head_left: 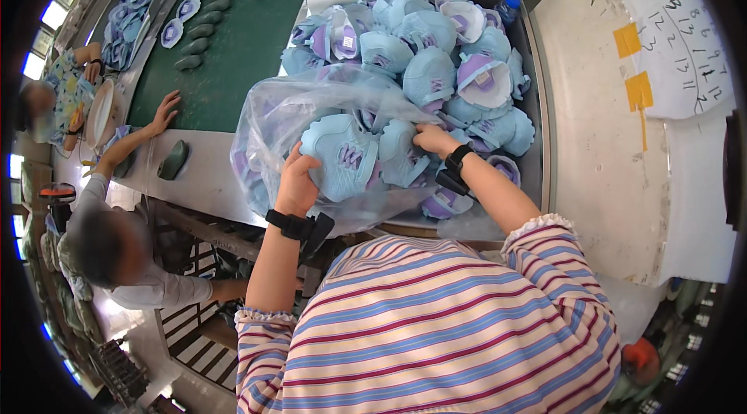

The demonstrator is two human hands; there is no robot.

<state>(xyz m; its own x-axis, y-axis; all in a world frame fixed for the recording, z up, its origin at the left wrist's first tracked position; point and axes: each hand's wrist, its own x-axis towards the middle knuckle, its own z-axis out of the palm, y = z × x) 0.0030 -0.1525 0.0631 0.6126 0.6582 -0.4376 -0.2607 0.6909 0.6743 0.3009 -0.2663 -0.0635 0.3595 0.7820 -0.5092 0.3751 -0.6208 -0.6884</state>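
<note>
A light blue shoe upper (340,156) with purple lacing lies in the mouth of a clear plastic bag (261,114). My left hand (297,182) is closed on its left edge, the thumb on top and the other fingers partly hidden. Right beside it is a second light blue shoe upper (400,154), and the fingers of my right hand (436,140) are curled at its upper right edge. More blue uppers show dimly through the bag. Beyond my hands, a heap of similar uppers (428,75) with purple linings fills a grey bin (542,130).
Left of the bag, a green conveyor belt (233,48) carries rows of dark shoe lasts (201,31) and pale uppers. A co-worker's hand (165,112) rests on its edge. A blue-capped bottle (508,9) stands in the bin's far corner. A whitish board (607,142) adjoins the bin's right side.
</note>
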